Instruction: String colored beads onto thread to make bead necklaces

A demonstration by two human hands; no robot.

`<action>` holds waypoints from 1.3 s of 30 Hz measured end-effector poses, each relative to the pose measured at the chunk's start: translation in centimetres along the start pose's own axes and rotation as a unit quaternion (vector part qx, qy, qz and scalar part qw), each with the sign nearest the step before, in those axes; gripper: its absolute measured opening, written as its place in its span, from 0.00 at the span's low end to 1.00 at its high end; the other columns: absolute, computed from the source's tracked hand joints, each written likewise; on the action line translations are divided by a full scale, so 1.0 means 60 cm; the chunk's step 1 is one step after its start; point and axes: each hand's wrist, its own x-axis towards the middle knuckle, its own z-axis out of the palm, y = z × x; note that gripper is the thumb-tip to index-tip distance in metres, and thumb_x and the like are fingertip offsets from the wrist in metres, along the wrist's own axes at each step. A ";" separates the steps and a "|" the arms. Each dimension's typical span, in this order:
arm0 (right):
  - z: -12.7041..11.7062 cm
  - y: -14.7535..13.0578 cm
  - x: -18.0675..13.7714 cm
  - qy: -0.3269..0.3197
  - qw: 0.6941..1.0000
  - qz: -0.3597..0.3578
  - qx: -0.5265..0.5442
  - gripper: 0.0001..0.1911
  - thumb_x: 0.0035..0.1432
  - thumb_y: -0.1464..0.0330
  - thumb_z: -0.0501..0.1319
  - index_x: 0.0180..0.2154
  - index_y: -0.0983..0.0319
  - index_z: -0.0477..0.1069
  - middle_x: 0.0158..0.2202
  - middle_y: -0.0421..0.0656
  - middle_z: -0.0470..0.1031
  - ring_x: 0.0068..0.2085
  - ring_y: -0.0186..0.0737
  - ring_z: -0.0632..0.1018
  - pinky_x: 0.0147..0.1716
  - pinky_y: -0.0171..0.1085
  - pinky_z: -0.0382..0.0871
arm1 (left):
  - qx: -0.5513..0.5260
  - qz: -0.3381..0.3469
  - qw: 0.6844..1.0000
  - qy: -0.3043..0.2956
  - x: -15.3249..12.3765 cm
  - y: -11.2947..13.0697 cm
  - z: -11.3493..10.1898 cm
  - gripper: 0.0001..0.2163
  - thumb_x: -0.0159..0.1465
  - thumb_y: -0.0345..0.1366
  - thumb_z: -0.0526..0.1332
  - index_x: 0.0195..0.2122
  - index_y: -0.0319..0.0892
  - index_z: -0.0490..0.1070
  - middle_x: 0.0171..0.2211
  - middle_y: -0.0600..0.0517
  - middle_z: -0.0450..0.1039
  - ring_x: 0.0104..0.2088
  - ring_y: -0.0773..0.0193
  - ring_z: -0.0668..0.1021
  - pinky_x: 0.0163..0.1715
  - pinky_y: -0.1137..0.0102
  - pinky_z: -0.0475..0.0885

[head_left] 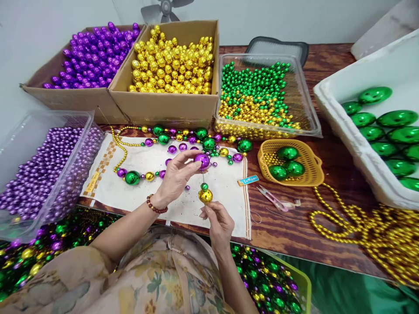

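My left hand (179, 175), wearing a beaded bracelet, pinches a shiny purple bead (202, 162) above the white cloth (183, 209). A thin dark strand runs straight down from it to a small green bead (204, 186) and a larger gold bead (206, 196). Just under the gold bead, the fingers of my right hand (220, 222) are pinched together, apparently on the end of that strand, which the fingertips hide. Behind my left hand, a strung garland (132, 177) of green, purple and gold beads curves over the cloth, with loose purple beads (182, 147) inside its curve.
Boxes of purple (98, 56) and gold beads (170, 61) stand behind. Clear tubs hold lilac beads (42, 170) and green-gold beads (255, 91). Rightward are a yellow basket (314, 176), pink-handled snips (275, 200), gold bead strings (393, 240) and a foam box (340, 117).
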 end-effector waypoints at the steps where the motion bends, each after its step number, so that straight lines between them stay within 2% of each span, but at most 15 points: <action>1: 0.003 -0.001 0.001 0.005 1.000 0.000 0.005 0.06 0.64 0.67 0.62 0.35 0.61 0.75 0.28 0.39 0.74 0.25 0.32 0.75 0.25 0.33 0.70 | 0.006 0.006 1.000 -0.002 -0.004 -0.003 0.002 0.12 0.59 0.37 0.72 0.43 0.46 0.79 0.41 0.51 0.79 0.37 0.65 0.81 0.42 0.65 0.80; 8: 0.011 -0.006 -0.002 0.018 0.999 -0.008 0.025 0.06 0.64 0.68 0.61 0.33 0.61 0.73 0.27 0.38 0.73 0.25 0.33 0.74 0.25 0.33 0.69 | 0.055 0.049 0.997 0.002 -0.028 -0.011 0.013 0.13 0.60 0.36 0.70 0.46 0.47 0.78 0.42 0.51 0.78 0.38 0.65 0.80 0.42 0.66 0.81; 16: 0.011 -0.013 -0.002 0.017 0.999 -0.007 0.032 0.06 0.64 0.68 0.61 0.33 0.61 0.73 0.26 0.38 0.72 0.25 0.33 0.74 0.26 0.33 0.69 | -0.003 0.012 1.000 -0.003 -0.025 0.004 0.019 0.13 0.58 0.37 0.72 0.44 0.47 0.78 0.39 0.52 0.78 0.36 0.64 0.80 0.36 0.67 0.81; 25: 0.017 -0.024 0.007 0.011 0.999 0.000 0.042 0.06 0.64 0.69 0.61 0.33 0.61 0.74 0.27 0.38 0.74 0.25 0.32 0.74 0.25 0.32 0.70 | -0.017 -0.021 1.000 0.015 -0.016 0.021 0.011 0.12 0.59 0.39 0.71 0.44 0.46 0.77 0.41 0.52 0.77 0.36 0.64 0.82 0.37 0.66 0.81; 31: 0.019 -0.020 0.017 0.020 0.999 -0.002 0.042 0.06 0.64 0.69 0.61 0.33 0.61 0.74 0.27 0.38 0.75 0.25 0.32 0.75 0.27 0.33 0.70 | -0.004 0.017 1.000 0.018 -0.021 0.021 0.017 0.13 0.59 0.37 0.72 0.44 0.46 0.77 0.39 0.53 0.76 0.35 0.66 0.81 0.37 0.67 0.82; 37: 0.019 -0.012 0.022 -0.030 0.997 -0.028 0.068 0.06 0.64 0.70 0.61 0.32 0.60 0.74 0.27 0.37 0.74 0.26 0.32 0.75 0.27 0.33 0.69 | 0.040 0.081 0.996 0.012 -0.027 0.016 0.024 0.12 0.61 0.35 0.70 0.46 0.48 0.76 0.40 0.53 0.75 0.36 0.67 0.80 0.37 0.70 0.82; 39: 0.020 -0.009 0.022 -0.027 0.997 -0.032 0.070 0.07 0.64 0.70 0.61 0.32 0.60 0.74 0.26 0.37 0.74 0.26 0.33 0.75 0.28 0.33 0.69 | 0.068 0.099 0.993 0.009 -0.031 0.015 0.024 0.12 0.61 0.34 0.70 0.47 0.48 0.76 0.42 0.52 0.74 0.39 0.68 0.79 0.39 0.71 0.81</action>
